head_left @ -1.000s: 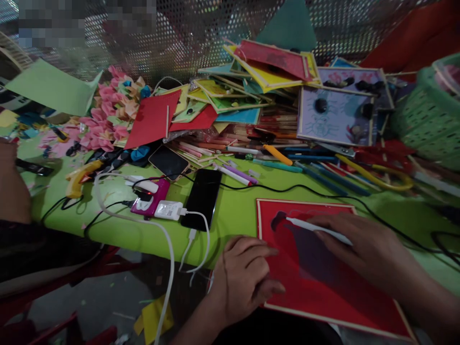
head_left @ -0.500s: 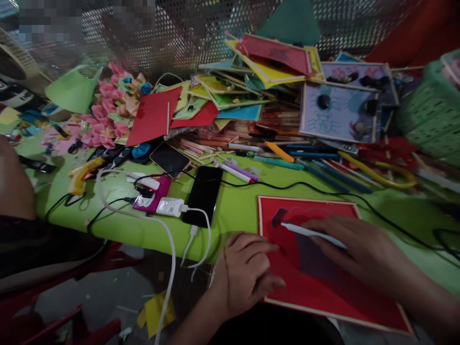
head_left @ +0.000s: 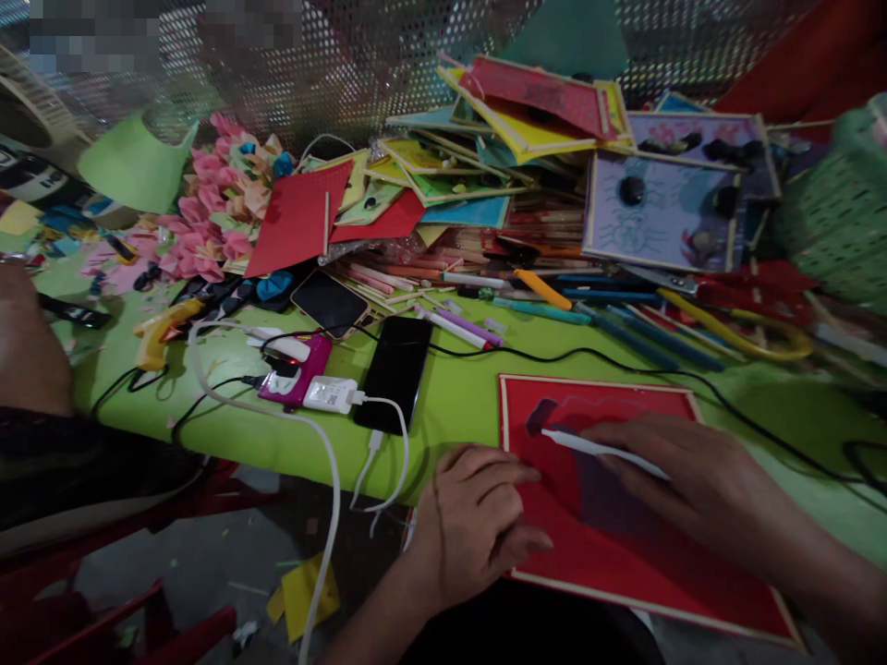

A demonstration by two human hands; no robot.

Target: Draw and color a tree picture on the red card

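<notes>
A red sheet [head_left: 616, 563] edged with thin pale sticks lies at the front of the green table, partly over its edge. In my right hand [head_left: 699, 471] is a white pen [head_left: 600, 447], its tip at the lower end of a small dark patch [head_left: 540, 417] near the sheet's upper left. A faint pale line runs rightward from that patch. My left hand [head_left: 478, 522] rests on the sheet's left border, fingers loosely bent and apart, with nothing seen in them. The sheet's right side is hidden beneath my right hand and forearm.
Behind the sheet runs a black cable [head_left: 582, 355]. To the left are a black phone [head_left: 394, 374], a purple power strip [head_left: 297, 374] and a yellow glue gun [head_left: 166, 328]. Framed cards [head_left: 662, 212], pens and a green basket [head_left: 832, 203] crowd the back. Another person's arm [head_left: 31, 351] is at far left.
The pen tip has moved slightly down and left, from the dark patch's right side to its lower end. My left hand stays on the border. The view has shifted a little.
</notes>
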